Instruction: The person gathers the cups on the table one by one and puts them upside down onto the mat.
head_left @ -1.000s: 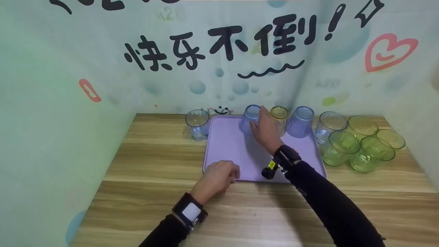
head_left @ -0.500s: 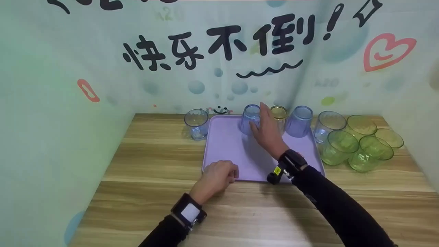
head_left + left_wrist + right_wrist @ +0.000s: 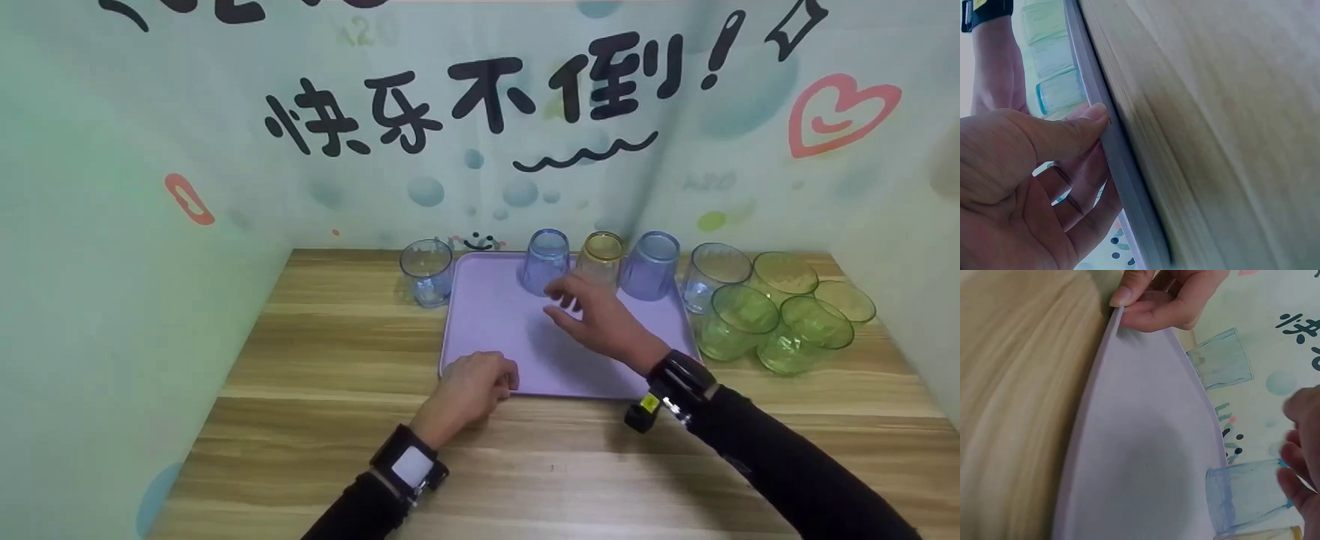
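Observation:
A lilac tray [image 3: 491, 322] lies on the wooden table. My left hand [image 3: 469, 386] pinches its near rim, thumb outside and fingers over the inner side, as the left wrist view shows. Over the middle of the tray hovers my right hand [image 3: 600, 319], fingers loosely bent and holding nothing. Along the tray's back edge stand three upturned glasses: a blue glass [image 3: 546, 259], a yellow glass [image 3: 602, 251] and a bluish-purple glass [image 3: 652, 266]. The right hand is just in front of the first two and overlaps the yellow one's lower part.
Left of the tray a clear bluish glass [image 3: 427, 277] stands mouth up. Crowded at the tray's right side are another bluish glass [image 3: 716, 277], green glasses [image 3: 739, 322] and yellowish glasses [image 3: 785, 274], all mouth up. A printed cloth [image 3: 360, 202] hangs behind the table.
My right hand has come away from the blue and yellow glasses, back toward me and slightly right, its fingers now bent. The left hand stays at the tray's rim.

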Available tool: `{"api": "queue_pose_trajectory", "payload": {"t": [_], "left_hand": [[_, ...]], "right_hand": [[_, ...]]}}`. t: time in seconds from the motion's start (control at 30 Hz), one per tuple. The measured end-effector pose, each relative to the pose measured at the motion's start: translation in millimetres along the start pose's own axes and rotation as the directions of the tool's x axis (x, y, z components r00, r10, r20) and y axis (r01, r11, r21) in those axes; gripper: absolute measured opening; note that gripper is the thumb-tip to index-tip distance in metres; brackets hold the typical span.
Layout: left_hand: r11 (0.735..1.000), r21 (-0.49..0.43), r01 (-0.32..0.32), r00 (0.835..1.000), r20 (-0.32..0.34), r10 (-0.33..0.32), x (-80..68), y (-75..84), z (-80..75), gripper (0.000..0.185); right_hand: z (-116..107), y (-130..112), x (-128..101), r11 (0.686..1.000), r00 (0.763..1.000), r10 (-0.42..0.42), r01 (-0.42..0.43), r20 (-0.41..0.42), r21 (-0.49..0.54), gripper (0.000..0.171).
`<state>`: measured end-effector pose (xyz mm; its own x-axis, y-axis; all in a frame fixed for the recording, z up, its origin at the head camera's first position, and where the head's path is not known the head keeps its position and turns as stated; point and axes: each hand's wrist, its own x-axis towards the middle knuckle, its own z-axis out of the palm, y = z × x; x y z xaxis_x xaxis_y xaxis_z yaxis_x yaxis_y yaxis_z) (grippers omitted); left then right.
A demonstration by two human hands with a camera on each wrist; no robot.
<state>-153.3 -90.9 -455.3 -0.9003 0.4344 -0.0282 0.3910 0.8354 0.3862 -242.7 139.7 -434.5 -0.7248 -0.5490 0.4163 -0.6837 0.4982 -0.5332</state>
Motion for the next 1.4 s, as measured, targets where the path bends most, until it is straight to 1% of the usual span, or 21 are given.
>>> {"api": "queue_pose_trajectory", "payload": {"t": [0.07, 0.1, 0.17, 0.23, 0.33, 0.4, 0.47, 0.53, 0.73, 0.97, 1.17, 1.3, 1.4], "left_hand": [[1.000, -0.002, -0.003, 1.000, -0.004, 0.003, -0.2, -0.2, 0.5, 0.011], [1.000, -0.002, -0.007, 1.000, -0.009, 0.007, -0.3, -0.4, 0.8, 0.010], [1.000, -0.002, -0.020, 1.000, -0.022, 0.020, -0.6, -1.0, 1.5, 0.010], [1.000, 0.001, -0.031, 0.999, -0.033, 0.031, -1.2, -1.4, 1.9, 0.010], [0.999, 0.011, -0.047, 0.998, -0.050, 0.048, -2.2, -2.2, 2.7, 0.010], [0.999, 0.014, -0.053, 0.997, -0.061, 0.053, -2.4, -2.7, 2.6, 0.009], [0.998, 0.014, -0.055, 0.996, -0.069, 0.056, -2.6, -3.1, 2.8, 0.009], [0.999, 0.008, -0.052, 0.996, -0.070, 0.053, -2.4, -3.2, 2.9, 0.009], [0.999, -0.010, -0.031, 0.998, -0.049, 0.030, -2.5, -3.2, 4.6, 0.009], [0.999, -0.014, -0.038, 0.997, -0.066, 0.037, -2.2, -2.5, 5.3, 0.008], [0.999, -0.044, -0.031, 0.998, -0.063, 0.028, -3.9, -4.6, 6.7, 0.008], [0.995, -0.092, -0.039, 0.998, -0.047, 0.035, -5.3, -8.0, 5.2, 0.009], [0.984, -0.165, -0.066, 0.997, -0.038, 0.060, -6.7, -12.6, 1.8, 0.009]], "right_hand": [[-3.8, 2.0, -8.6, 1.000, 0.995, 0.018, -0.018, 0.094, -0.002, 0.019], [-5.4, 2.9, -12.7, 1.000, 0.989, 0.026, -0.025, 0.145, -0.006, 0.019], [-7.8, 4.4, -21.3, 0.999, 0.970, 0.033, -0.028, 0.242, -0.024, 0.019], [-9.3, 5.2, -30.3, 0.999, 0.943, 0.034, -0.021, 0.331, -0.041, 0.021], [-10.6, 5.0, -43.6, 0.998, 0.904, 0.042, -0.021, 0.425, -0.055, 0.023], [-11.5, 4.8, -51.2, 0.998, 0.888, 0.040, -0.014, 0.457, -0.060, 0.024], [-12.2, 5.1, -57.4, 0.998, 0.884, 0.028, 0.000, 0.467, -0.059, 0.024], [-13.0, 6.2, -62.1, 0.998, 0.884, 0.012, 0.015, 0.467, -0.054, 0.025], [-14.7, 8.2, -73.3, 1.000, 0.882, 0.017, -0.002, 0.471, -0.031, 0.028], [-12.3, 13.3, -81.8, 0.998, 0.903, -0.058, 0.036, 0.427, 0.058, 0.015], [-10.2, 13.3, -86.6, 0.994, 0.916, -0.049, 0.006, 0.399, 0.109, 0.010], [-8.3, 13.3, -89.4, 0.989, 0.923, -0.048, -0.009, 0.381, 0.146, 0.008], [-6.9, 12.9, -91.0, 0.986, 0.927, -0.038, -0.026, 0.372, 0.167, 0.008]]}}
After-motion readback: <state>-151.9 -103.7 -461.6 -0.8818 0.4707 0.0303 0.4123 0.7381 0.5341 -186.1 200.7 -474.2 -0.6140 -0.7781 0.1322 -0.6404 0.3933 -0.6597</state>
